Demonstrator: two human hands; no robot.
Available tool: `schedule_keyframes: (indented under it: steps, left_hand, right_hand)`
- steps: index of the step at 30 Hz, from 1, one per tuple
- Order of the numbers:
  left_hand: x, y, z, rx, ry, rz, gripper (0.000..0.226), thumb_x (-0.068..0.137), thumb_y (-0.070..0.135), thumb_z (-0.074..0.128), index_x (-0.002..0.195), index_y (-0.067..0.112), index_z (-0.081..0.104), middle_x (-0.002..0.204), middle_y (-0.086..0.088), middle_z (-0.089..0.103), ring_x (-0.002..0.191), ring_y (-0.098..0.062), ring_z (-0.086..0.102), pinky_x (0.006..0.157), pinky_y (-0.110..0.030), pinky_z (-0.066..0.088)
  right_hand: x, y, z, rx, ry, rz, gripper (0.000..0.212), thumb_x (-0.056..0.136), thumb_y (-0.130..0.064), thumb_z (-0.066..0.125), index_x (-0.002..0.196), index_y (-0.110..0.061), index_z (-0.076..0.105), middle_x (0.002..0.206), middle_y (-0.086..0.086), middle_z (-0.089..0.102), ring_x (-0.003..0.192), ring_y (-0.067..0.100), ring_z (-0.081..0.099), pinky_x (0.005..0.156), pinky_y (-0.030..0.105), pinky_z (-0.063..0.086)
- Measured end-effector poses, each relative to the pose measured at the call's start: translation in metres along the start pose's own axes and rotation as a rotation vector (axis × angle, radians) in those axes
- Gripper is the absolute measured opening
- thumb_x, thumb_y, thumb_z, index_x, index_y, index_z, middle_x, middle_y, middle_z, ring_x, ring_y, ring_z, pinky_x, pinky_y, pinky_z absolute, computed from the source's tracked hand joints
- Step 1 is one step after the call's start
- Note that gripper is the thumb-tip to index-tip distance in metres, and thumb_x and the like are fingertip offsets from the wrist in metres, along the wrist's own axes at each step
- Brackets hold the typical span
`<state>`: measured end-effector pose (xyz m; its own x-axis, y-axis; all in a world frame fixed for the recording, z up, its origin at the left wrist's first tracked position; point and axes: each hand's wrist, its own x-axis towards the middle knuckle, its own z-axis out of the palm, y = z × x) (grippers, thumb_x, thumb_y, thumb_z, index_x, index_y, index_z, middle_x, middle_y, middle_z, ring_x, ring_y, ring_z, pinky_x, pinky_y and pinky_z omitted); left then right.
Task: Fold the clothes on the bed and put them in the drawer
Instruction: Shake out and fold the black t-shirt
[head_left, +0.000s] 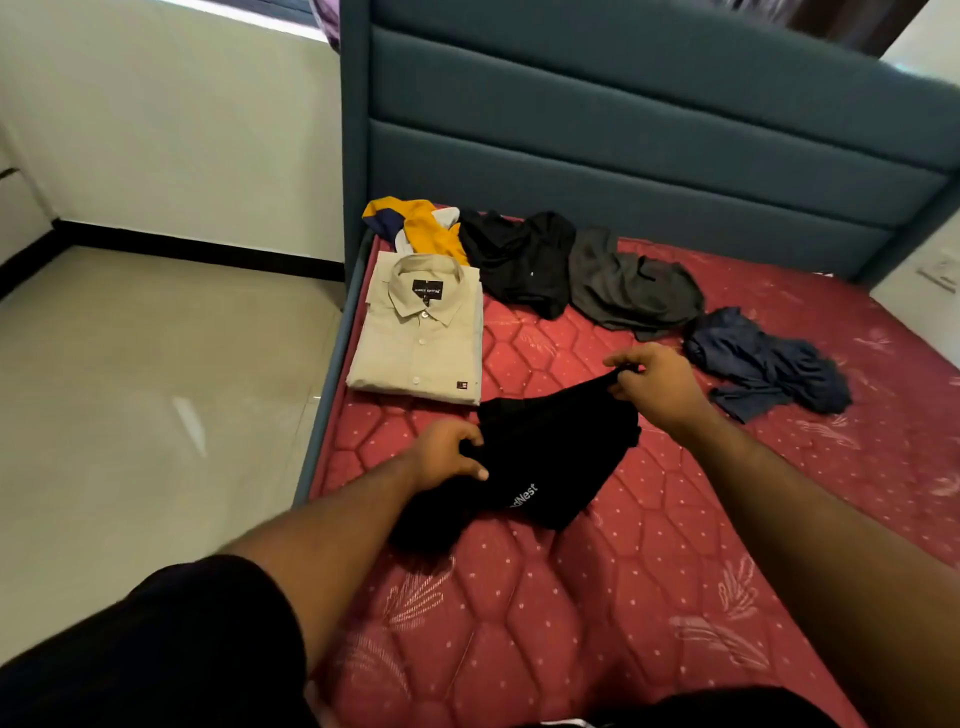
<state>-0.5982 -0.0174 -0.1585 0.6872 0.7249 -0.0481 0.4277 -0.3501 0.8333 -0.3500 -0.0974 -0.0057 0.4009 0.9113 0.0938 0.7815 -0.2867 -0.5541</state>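
A black garment with white lettering (545, 467) lies partly folded on the red mattress (649, 571). My left hand (447, 454) grips its near left edge. My right hand (654, 382) pinches its far corner and lifts it slightly. A folded beige shirt (418, 332) sits near the bed's left edge. Behind it lie loose clothes: a yellow, navy and white piece (415, 223), a black one (524, 260), a dark grey one (628, 286) and a navy one (763, 358). No drawer is in view.
A teal padded headboard (623, 130) stands behind the clothes. The bed's left edge drops to a pale tiled floor (156, 389). A white wall with a black skirting runs along the left.
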Motion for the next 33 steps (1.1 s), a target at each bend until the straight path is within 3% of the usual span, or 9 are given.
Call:
schedule_keyframes:
  steps: [3, 6, 9, 11, 14, 19, 23, 28, 33]
  left_hand:
    - [0.009, 0.003, -0.032, -0.079, 0.101, 0.053, 0.028, 0.064, -0.001, 0.084, 0.079, 0.015, 0.066, 0.071, 0.012, 0.060, 0.063, 0.007, 0.054, 0.066, -0.024, 0.040]
    - [0.009, 0.017, -0.059, -0.035, 0.212, 0.113, 0.036, 0.072, -0.007, 0.068, 0.097, 0.017, 0.060, 0.082, 0.004, 0.063, 0.070, -0.001, 0.057, 0.067, -0.030, 0.047]
    - [0.007, 0.016, -0.080, 0.236, 0.069, 0.050, 0.067, 0.070, -0.003, 0.059, 0.130, 0.024, 0.044, 0.085, -0.006, 0.064, 0.071, -0.019, 0.062, 0.065, -0.036, 0.053]
    - [0.008, 0.022, -0.089, 0.378, -0.003, -0.040, 0.048, 0.068, 0.007, 0.057, 0.115, 0.017, 0.059, 0.088, -0.009, 0.067, 0.078, -0.025, 0.064, 0.070, -0.039, 0.055]
    - [0.011, 0.063, -0.108, 0.065, 0.154, -0.117, 0.008, 0.071, 0.012, 0.054, 0.073, 0.009, 0.061, 0.071, -0.006, 0.060, 0.068, -0.022, 0.058, 0.062, -0.030, 0.047]
    - [0.021, 0.153, -0.175, -0.309, 0.295, 0.072, 0.008, 0.090, 0.003, 0.061, 0.096, 0.004, 0.066, 0.088, -0.009, 0.065, 0.085, -0.022, 0.061, 0.080, -0.035, 0.048]
    - [0.010, 0.248, -0.234, 0.105, 0.261, 0.331, 0.029, 0.069, 0.024, 0.085, 0.088, 0.015, 0.064, 0.083, -0.001, 0.066, 0.072, -0.004, 0.059, 0.074, -0.021, 0.046]
    - [-0.028, 0.354, -0.287, 0.756, 0.285, 0.255, 0.026, 0.069, 0.019, 0.087, 0.076, 0.015, 0.062, 0.064, 0.007, 0.053, 0.064, -0.013, 0.051, 0.053, -0.020, 0.035]
    - [-0.048, 0.395, -0.278, -0.282, 0.631, 0.411, 0.014, 0.093, 0.021, 0.064, 0.100, 0.014, 0.054, 0.080, -0.002, 0.058, 0.066, -0.014, 0.053, 0.046, -0.017, 0.042]
  right_hand:
    - [0.006, 0.001, -0.013, -0.228, -0.042, -0.141, 0.033, 0.076, 0.006, 0.063, 0.106, -0.002, 0.074, 0.101, 0.018, 0.069, 0.099, 0.032, 0.062, 0.079, 0.029, 0.043]
    - [0.011, -0.006, -0.026, -0.275, -0.016, -0.239, 0.017, 0.072, 0.005, 0.070, 0.086, -0.002, 0.077, 0.079, 0.018, 0.069, 0.079, 0.031, 0.064, 0.062, 0.026, 0.029]
    - [0.022, -0.018, -0.048, -0.120, 0.074, -0.083, 0.014, 0.077, 0.005, 0.066, 0.088, 0.001, 0.075, 0.073, 0.016, 0.070, 0.061, 0.022, 0.065, 0.064, 0.030, 0.053]
    - [0.025, -0.030, -0.064, -0.066, 0.040, 0.006, 0.012, 0.083, 0.004, 0.060, 0.089, 0.000, 0.070, 0.067, 0.019, 0.068, 0.047, 0.022, 0.065, 0.049, 0.035, 0.058]
    - [0.026, -0.051, -0.097, -0.117, 0.034, 0.041, 0.008, 0.085, 0.001, 0.060, 0.083, -0.004, 0.066, 0.065, 0.021, 0.066, 0.036, 0.019, 0.060, 0.035, 0.030, 0.051]
    - [0.014, -0.075, -0.187, -0.006, 0.185, 0.135, 0.011, 0.083, 0.005, 0.065, 0.080, -0.006, 0.066, 0.045, 0.008, 0.059, 0.030, 0.012, 0.056, 0.032, 0.026, 0.048]
    - [-0.005, -0.093, -0.247, 0.276, 0.344, 0.163, 0.022, 0.087, 0.013, 0.053, 0.073, -0.003, 0.056, 0.068, 0.026, 0.060, 0.034, 0.023, 0.060, 0.039, 0.041, 0.054]
    - [-0.036, -0.109, -0.282, 0.370, 0.414, 0.165, 0.027, 0.093, 0.008, 0.050, 0.071, -0.008, 0.053, 0.063, 0.014, 0.052, 0.026, 0.006, 0.048, 0.031, 0.015, 0.042]
    - [-0.048, -0.125, -0.289, 0.528, 0.581, 0.010, 0.030, 0.086, 0.018, 0.033, 0.084, -0.006, 0.049, 0.080, 0.022, 0.054, 0.052, 0.034, 0.067, 0.044, 0.038, 0.057]
